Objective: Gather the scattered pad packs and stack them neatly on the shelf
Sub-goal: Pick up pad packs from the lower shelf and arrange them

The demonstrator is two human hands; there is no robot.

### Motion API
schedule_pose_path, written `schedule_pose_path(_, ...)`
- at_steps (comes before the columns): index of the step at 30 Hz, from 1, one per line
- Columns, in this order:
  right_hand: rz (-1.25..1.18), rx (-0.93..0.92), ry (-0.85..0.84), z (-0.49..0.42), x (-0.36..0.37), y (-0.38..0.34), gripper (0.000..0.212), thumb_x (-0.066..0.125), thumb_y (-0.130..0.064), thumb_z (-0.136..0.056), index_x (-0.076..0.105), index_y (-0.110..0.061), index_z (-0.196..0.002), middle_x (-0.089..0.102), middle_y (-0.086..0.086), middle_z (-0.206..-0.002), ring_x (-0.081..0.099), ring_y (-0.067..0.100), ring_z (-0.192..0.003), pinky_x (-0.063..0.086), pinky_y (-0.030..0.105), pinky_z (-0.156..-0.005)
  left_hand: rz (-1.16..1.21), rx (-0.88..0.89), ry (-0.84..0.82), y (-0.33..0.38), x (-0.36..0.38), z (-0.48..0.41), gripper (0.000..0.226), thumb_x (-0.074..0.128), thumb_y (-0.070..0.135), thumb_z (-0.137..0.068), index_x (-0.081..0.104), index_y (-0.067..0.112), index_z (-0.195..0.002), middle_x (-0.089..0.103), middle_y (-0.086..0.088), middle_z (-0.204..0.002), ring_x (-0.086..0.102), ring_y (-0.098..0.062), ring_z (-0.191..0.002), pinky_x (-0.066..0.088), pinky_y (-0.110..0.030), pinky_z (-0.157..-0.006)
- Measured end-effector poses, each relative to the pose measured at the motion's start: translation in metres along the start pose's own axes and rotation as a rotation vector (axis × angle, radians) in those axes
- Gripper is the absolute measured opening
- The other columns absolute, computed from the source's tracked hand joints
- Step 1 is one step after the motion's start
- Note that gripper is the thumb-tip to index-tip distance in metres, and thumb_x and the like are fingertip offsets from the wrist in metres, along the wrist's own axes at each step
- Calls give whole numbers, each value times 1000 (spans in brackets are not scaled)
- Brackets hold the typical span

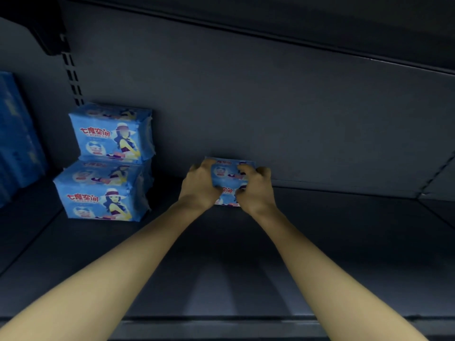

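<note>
Dark grey metal forms the shelf (320, 254), a deep board whose bare surface fills most of the view. Its back panel (270, 107) rises behind it, and another board hangs overhead. At the far left edge stands a tall block of plain blue packages (17, 134), partly cut off; it looks like other stock.

Just right of that, below the slotted upright (72, 80), 2 pad packs form a stack against the back panel. The lower pack (101, 193) carries the upper pack (112, 134), which sits a little rearward and skewed, so the column is not quite square.

Well apart from the stack, near the middle of the shelf and close to the back panel, is the loose pack (230, 175). The hands hide its lower edge, so I cannot tell whether it rests on the board or is just lifted. The left hand (199, 185) clasps its left end with curled fingers, and the right hand (256, 190) clasps its right end likewise.

Holding it at 2 opposite ends probably keeps the soft wrapper from sagging or twisting, with the printed face forward. My judgement is that this is the gathering step: the pack belongs on or beside the 2 at the left, faces aligned.
</note>
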State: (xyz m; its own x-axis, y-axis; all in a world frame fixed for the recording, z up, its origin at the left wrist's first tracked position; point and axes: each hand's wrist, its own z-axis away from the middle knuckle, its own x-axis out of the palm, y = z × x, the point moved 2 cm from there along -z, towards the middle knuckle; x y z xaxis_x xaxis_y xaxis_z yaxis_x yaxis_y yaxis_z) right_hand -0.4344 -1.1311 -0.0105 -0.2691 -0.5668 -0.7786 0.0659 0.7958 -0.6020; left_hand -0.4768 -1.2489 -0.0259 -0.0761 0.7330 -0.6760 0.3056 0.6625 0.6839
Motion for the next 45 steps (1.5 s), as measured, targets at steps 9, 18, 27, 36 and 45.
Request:
schedule_pose_path(9,70,-32,37,23,-4,-24,57,55,1,-87,40,-14,-140,26,10,-139,50,27,-115,41,25,-95,3,58,20,6,-29,21,53,66,7,-76,51,9,-127,58,-14,-117,51,-25,-110,44,-29,-83)
schedule_pose_path(18,78,-21,69,52,-3,-53,56,56,-1,-85,44,-16,-138,29,9,-144,48,28,-121,38,28,-100,1,103,5,2,-69,45,44,65,8,-79,57,11,-122,65,-9,-113,61,-25,-105,44,-25,-79)
schedule_pose_path(27,39,-57,207,75,-12,-109,52,54,3,-82,51,-13,-132,45,10,-132,54,28,-111,42,25,-84,18,182,26,-4,-127,58,43,65,10,-77,56,12,-120,59,-12,-113,59,-28,-102,48,-33,-79)
schedule_pose_path(36,74,-104,226,90,-3,-167,51,58,-2,-85,49,-14,-134,41,9,-137,53,29,-114,42,29,-92,-1,200,44,-23,-183,62,53,66,14,-81,49,15,-131,47,-10,-130,52,-28,-113,42,-29,-84)
schedule_pose_path(45,93,-180,168,85,28,-202,51,56,-4,-86,47,-16,-135,28,8,-146,50,30,-118,39,28,-92,-114,222,104,-53,-220,63,50,66,8,-78,53,11,-127,41,-7,-135,47,-24,-120,35,-24,-93)
